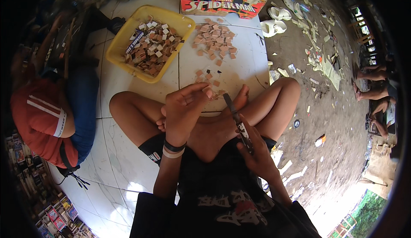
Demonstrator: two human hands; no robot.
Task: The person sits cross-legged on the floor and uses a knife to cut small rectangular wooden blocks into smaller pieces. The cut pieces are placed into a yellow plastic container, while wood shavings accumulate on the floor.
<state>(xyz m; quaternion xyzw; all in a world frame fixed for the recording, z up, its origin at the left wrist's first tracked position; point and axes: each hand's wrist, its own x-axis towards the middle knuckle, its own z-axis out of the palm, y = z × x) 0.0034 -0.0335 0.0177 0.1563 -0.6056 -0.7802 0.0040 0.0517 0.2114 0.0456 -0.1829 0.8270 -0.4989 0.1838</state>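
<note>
My left hand (184,107) is raised over my crossed legs, thumb and fingertips pinched together; what they hold, if anything, is too small to make out. In my right hand (257,152) is a slim utility knife (239,124) with a dark flat blade and a black-and-white patterned handle. Its tip points up and away from me, close to the left fingertips. Just beyond the hands, a few small brown square pieces (216,83) lie scattered on the white tiles. Farther off is a larger heap of brown squares (215,39).
A yellow tub (115,52) of small brown and white pieces stands at the far left. Behind the heap sits a colourful printed box (222,5). A person in a red top (40,114) sits to my left. Scraps litter the dirt floor (317,114) and white clogs (274,27) lie right.
</note>
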